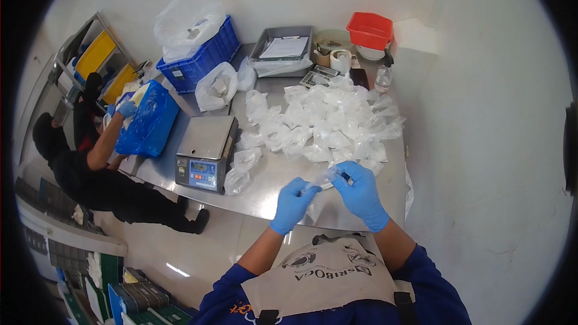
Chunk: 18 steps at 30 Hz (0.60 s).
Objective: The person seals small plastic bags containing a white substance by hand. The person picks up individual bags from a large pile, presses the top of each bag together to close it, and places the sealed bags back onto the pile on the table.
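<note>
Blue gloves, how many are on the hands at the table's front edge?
2: one on the left hand, one on the right hand; none seem hidden there.

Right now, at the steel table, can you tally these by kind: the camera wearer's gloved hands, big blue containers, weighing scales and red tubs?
Gloved hands: 2 (left hand, right hand)
Big blue containers: 2 (blue crate, blue bin nearer the picture's left)
Weighing scale: 1
Red tub: 1
Total: 6
</note>
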Motion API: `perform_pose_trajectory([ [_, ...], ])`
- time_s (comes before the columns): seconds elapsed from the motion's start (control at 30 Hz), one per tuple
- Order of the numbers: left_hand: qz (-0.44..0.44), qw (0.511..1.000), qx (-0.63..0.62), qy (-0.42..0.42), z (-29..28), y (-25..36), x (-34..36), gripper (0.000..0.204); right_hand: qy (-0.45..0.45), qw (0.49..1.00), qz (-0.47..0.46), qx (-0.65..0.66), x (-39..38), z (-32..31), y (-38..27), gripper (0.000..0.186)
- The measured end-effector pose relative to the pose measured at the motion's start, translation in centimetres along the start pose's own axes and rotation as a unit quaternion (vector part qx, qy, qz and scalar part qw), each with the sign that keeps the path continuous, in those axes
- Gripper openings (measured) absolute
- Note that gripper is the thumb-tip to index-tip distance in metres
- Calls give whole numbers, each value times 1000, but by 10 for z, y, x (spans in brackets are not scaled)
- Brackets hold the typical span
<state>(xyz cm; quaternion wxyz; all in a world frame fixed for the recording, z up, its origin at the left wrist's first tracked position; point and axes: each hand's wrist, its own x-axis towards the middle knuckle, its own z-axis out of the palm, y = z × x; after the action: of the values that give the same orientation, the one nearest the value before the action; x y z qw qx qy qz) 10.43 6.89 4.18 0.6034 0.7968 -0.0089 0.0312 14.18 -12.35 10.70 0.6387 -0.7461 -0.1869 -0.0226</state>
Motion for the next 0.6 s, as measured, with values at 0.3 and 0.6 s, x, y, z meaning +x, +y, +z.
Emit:
perform_pose_trajectory([
  [0.3,55,971,-140,-184,14,67,8,61,-76,995,-15,-63,-25,-5,71,37],
  [0.6,-66,966,-251,1,-14,6,51,21,449,883,-117,-68,22,-103,23,35],
])
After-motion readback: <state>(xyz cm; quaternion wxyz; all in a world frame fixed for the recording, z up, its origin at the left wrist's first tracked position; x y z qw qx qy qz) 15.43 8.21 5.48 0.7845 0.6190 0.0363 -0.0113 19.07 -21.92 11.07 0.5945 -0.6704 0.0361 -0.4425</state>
